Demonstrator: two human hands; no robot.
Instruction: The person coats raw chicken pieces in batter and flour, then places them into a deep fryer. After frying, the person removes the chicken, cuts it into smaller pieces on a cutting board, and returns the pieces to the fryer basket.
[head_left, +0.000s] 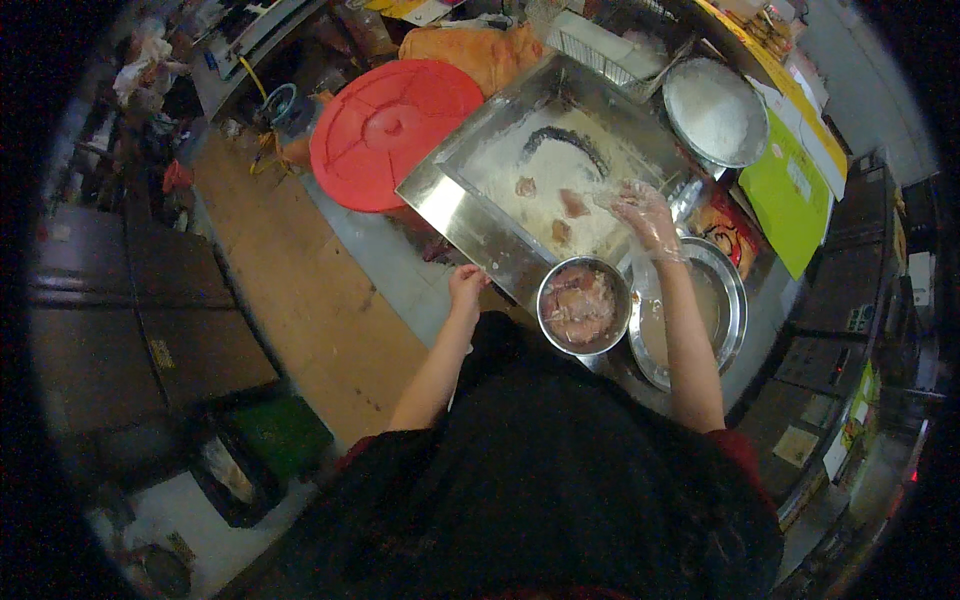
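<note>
A rectangular steel tray (461, 220) holds a layer of pale flour-like powder (499, 169). Several pieces of raw meat (574, 203) lie apart on the powder, below a dark curved streak. My right hand (641, 214), in a clear plastic glove, is over the tray's right side, fingers bent; whether anything is between them cannot be told. At the tray's near left edge is my bare left hand (468, 283), its fingers drawn together at the rim. A round steel bowl of raw meat (583, 306) stands at the tray's near corner. Beneath my right forearm is a wide steel basin of cloudy liquid (701, 307).
A red plastic lid (397, 135) is left of the tray, with an orange cloth (469, 52) behind. At the back right are a wire basket (592, 49) and a round steel pan (716, 112), beside a green sheet (787, 191). A person (146, 67) is far left.
</note>
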